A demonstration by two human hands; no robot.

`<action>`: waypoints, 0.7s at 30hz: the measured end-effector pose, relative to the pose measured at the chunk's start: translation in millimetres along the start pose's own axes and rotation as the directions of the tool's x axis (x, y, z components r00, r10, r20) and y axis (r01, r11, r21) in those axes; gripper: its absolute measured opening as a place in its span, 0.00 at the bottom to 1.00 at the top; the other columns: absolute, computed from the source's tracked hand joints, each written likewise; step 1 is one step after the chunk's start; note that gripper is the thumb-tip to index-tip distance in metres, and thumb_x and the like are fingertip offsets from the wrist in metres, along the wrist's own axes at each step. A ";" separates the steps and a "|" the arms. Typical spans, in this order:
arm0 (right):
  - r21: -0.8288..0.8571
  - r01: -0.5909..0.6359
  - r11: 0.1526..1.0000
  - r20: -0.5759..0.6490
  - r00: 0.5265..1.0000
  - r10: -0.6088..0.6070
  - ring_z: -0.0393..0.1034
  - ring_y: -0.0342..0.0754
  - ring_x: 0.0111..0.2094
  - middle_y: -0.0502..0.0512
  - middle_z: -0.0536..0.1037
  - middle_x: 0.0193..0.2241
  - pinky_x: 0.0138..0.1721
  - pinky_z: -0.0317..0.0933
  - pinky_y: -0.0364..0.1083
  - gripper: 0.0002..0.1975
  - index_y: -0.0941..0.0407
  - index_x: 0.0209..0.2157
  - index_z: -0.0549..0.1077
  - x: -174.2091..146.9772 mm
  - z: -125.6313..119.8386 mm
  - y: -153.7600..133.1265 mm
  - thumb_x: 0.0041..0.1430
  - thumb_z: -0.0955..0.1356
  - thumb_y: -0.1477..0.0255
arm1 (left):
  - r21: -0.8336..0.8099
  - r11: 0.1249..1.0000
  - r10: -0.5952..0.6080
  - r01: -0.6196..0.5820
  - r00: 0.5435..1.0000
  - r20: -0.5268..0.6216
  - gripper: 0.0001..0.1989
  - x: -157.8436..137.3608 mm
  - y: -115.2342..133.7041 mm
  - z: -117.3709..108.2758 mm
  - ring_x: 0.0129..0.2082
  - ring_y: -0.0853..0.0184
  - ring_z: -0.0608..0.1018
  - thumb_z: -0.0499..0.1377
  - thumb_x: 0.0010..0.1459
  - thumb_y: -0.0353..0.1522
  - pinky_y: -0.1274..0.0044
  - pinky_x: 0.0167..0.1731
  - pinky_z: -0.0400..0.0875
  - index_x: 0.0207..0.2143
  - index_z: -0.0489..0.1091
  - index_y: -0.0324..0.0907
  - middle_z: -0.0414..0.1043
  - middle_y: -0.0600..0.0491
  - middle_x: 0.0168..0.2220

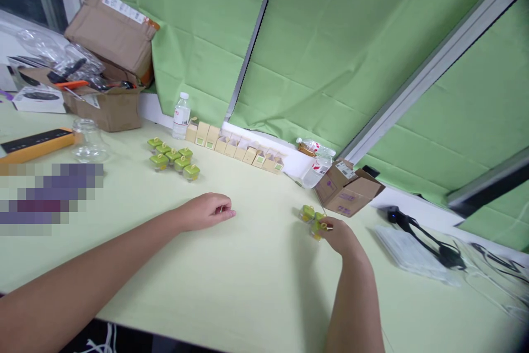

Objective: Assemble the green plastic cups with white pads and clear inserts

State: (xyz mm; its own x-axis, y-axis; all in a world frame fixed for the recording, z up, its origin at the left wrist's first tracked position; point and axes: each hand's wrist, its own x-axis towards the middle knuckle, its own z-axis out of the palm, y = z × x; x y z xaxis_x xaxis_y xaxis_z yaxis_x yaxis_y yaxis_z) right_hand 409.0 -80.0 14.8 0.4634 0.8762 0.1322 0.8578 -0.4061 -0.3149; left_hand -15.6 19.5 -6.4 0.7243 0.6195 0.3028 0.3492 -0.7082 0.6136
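My left hand [207,212] rests on the table with its fingers curled in and nothing visible in them. To the right, my right hand [339,235] reaches down, thumb and fingers closed on a small clear jar [317,231] with a square green lid and a loop on top. Yellowish contents show through its side. Another green-lidded jar [307,213] stands just beyond it, and a third is partly hidden by the hand. Up and left of my left hand, a cluster of several matching jars [182,163] stands close together.
Small cream paper boxes [237,147] line the back edge, beside an upright water bottle [181,116]. Right of them lie bottles [317,171] and a cardboard box [349,190]. A glass jar [87,141] and a filled carton [109,108] stand left; a black strap and cables [430,240] lie right.
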 end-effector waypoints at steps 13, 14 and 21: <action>0.297 0.116 0.948 -0.322 0.947 -0.014 0.74 0.51 0.40 0.59 0.79 0.44 0.39 0.66 0.46 0.21 0.56 0.46 0.75 -5.5 -2.4 -56.2 0.50 0.64 0.71 | 0.132 0.989 -0.026 0.065 0.960 -0.278 0.13 3.7 -5.8 -3.3 0.29 0.68 0.72 0.51 0.64 0.41 0.75 0.33 0.66 0.44 0.68 0.43 0.71 0.50 0.46; 0.346 0.138 0.928 -0.324 0.946 -0.020 0.74 0.51 0.39 0.59 0.79 0.43 0.38 0.67 0.47 0.20 0.56 0.46 0.74 -7.1 4.0 -67.6 0.50 0.63 0.70 | 0.155 0.980 -0.061 0.124 0.930 -0.363 0.15 4.5 -8.5 -6.7 0.30 0.68 0.73 0.51 0.64 0.39 0.74 0.34 0.67 0.49 0.67 0.44 0.68 0.49 0.51; 0.368 0.392 0.843 -0.130 0.920 -0.371 0.72 0.47 0.33 0.56 0.78 0.40 0.38 0.67 0.48 0.18 0.56 0.45 0.73 -25.6 64.0 -128.1 0.52 0.63 0.71 | 0.278 0.796 -0.326 0.538 0.767 -0.552 0.18 1.4 -47.5 -35.7 0.47 0.51 0.76 0.52 0.62 0.37 0.65 0.41 0.69 0.54 0.68 0.46 0.55 0.43 0.65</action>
State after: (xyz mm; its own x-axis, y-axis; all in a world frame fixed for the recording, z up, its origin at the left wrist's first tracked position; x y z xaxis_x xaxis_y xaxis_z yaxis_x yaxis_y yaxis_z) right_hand 273.0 -33.9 -8.4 0.1369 0.9225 0.3608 0.8230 0.0968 -0.5598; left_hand -52.4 66.0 -9.1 0.1135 0.8932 0.4351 0.8326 -0.3245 0.4490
